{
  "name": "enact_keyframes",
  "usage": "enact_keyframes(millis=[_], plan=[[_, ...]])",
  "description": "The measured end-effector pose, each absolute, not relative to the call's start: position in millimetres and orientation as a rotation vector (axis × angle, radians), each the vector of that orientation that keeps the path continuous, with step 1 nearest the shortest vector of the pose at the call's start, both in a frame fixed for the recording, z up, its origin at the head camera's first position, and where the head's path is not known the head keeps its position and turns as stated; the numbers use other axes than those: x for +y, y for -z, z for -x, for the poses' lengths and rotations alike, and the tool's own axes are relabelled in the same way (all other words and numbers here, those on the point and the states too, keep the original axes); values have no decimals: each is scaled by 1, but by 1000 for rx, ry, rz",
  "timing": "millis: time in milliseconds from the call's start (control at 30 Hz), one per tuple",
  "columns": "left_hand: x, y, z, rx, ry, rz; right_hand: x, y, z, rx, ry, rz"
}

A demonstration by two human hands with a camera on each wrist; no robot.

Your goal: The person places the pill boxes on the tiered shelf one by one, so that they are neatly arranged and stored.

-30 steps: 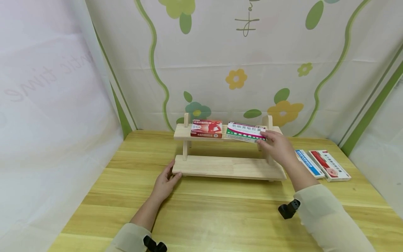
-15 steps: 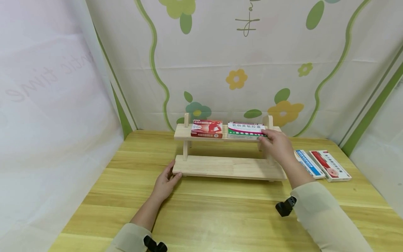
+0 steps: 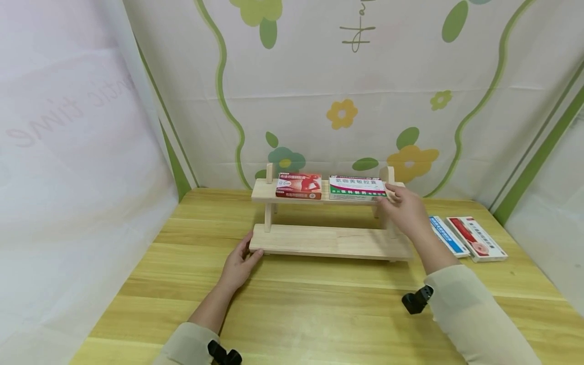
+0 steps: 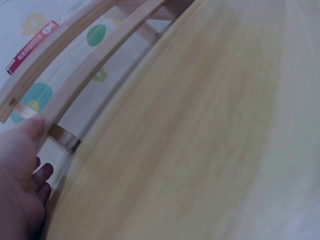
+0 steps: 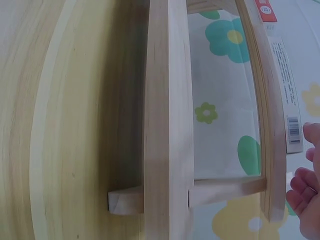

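Note:
A two-tier wooden rack (image 3: pixel 330 242) stands on the table. My left hand (image 3: pixel 238 264) holds the left end of its lower shelf, thumb at the front corner, as the left wrist view shows with the hand (image 4: pixel 22 175). On the upper shelf lie a red box (image 3: pixel 298 186) at the left and a white, green and purple box (image 3: pixel 357 188) at the right. My right hand (image 3: pixel 407 210) is at the right end of the white box, fingers relaxed. In the right wrist view that hand (image 5: pixel 307 185) appears just apart from the box (image 5: pixel 287 95).
Two flat boxes, one blue and white (image 3: pixel 449 237) and one red and white (image 3: pixel 476 239), lie on the table (image 3: pixel 310 309) to the right of the rack. A patterned cloth (image 3: pixel 292 76) hangs behind, with more cloth at both sides.
The white box has turned from slanted to straight along the upper shelf. My right fingers have loosened and shifted slightly right from its end. My left hand has stayed put.

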State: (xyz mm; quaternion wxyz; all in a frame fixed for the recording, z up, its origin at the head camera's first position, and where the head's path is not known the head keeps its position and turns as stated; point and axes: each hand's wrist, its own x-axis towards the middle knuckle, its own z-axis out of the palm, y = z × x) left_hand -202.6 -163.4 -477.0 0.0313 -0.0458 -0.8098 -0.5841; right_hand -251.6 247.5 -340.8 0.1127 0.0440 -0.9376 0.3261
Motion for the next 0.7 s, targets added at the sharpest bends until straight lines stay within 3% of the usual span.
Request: enact_keyframes(millis=[700], plan=[[-164, 475, 202, -2501, 1794, 151, 304, 359, 228, -2739, -926, 82]])
